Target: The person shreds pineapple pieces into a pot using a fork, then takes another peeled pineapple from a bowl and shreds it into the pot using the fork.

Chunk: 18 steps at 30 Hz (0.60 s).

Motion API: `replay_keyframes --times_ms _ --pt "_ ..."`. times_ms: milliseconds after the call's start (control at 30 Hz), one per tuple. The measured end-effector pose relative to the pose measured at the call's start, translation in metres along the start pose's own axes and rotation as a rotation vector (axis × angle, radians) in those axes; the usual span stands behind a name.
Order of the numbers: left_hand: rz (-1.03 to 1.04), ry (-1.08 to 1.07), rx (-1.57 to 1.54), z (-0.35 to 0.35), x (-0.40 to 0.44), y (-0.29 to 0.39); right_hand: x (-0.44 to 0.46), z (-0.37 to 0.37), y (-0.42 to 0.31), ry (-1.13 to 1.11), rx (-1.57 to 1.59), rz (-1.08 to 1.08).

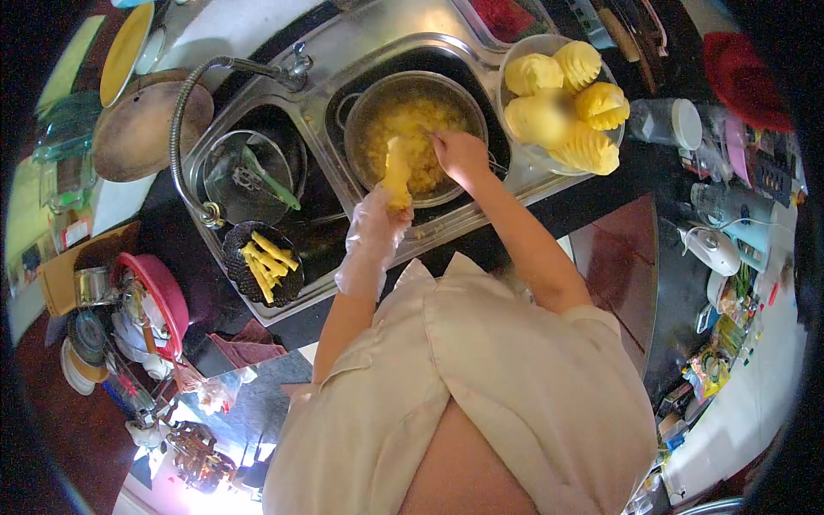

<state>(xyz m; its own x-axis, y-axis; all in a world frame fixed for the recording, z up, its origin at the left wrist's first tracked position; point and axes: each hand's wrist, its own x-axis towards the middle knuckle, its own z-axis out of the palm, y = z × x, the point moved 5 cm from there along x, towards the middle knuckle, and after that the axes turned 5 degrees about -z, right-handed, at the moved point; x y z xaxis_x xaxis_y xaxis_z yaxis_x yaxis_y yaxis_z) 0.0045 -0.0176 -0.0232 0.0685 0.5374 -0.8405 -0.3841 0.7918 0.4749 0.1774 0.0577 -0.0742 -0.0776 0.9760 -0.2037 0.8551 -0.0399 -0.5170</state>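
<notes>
My left hand (378, 225), in a clear plastic glove, is closed around a long yellow piece of pineapple (396, 172) that points up over the pot. Over the pot's right side, my right hand (463, 158) is bare and closed, fingers pinched together; what they hold is too small to make out. Below both hands, a large metal pot (350, 142) sits in the right sink basin with many small yellow pineapple bits (425, 116) inside. To the right, a clear bowl (562, 45) holds several peeled pineapples (585, 149) with spiral grooves.
A dark openwork dish (233, 273) with yellow pineapple strips (271, 260) stands at the sink's front left. The left basin holds a glass bowl (225, 184) and a green-handled utensil (273, 178). A flexible faucet (176, 137) arches over it. A pink tub (169, 300) stands lower left.
</notes>
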Motion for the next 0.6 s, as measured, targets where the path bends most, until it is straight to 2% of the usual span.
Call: replay_keyframes --times_ms 67,100,133,167,233,333,367,433,533,600 --pt "-0.041 -0.075 -0.088 0.001 0.005 0.009 -0.009 -0.024 -0.010 0.028 0.099 0.026" --pt "-0.201 -0.205 -0.112 0.000 0.005 0.010 -0.012 -0.026 -0.009 0.061 0.254 0.077" --pt "-0.202 -0.206 -0.112 0.002 0.007 0.010 -0.015 -0.029 -0.009 0.096 0.408 0.127" --pt "-0.167 -0.173 -0.124 0.001 0.008 0.010 -0.022 -0.029 -0.013 0.094 0.408 0.129" --pt "-0.132 -0.140 -0.141 0.002 0.011 0.009 -0.038 -0.026 -0.033 0.005 0.687 0.007" --pt "-0.060 -0.180 -0.165 0.003 0.019 0.009 -0.061 -0.033 -0.058 -0.032 0.694 -0.062" --pt "-0.056 -0.178 -0.200 0.003 0.023 0.009 -0.063 -0.031 -0.060 -0.106 0.590 -0.071" --pt "-0.052 -0.179 -0.232 0.011 0.019 0.012 -0.067 -0.032 -0.064 -0.099 0.547 -0.086" --pt "-0.071 -0.157 -0.412 0.016 0.019 0.010 -0.067 -0.034 -0.069 -0.111 0.488 -0.108" --pt "-0.051 -0.266 -0.378 0.013 0.025 0.005 -0.067 -0.032 -0.072 -0.131 0.471 -0.114"
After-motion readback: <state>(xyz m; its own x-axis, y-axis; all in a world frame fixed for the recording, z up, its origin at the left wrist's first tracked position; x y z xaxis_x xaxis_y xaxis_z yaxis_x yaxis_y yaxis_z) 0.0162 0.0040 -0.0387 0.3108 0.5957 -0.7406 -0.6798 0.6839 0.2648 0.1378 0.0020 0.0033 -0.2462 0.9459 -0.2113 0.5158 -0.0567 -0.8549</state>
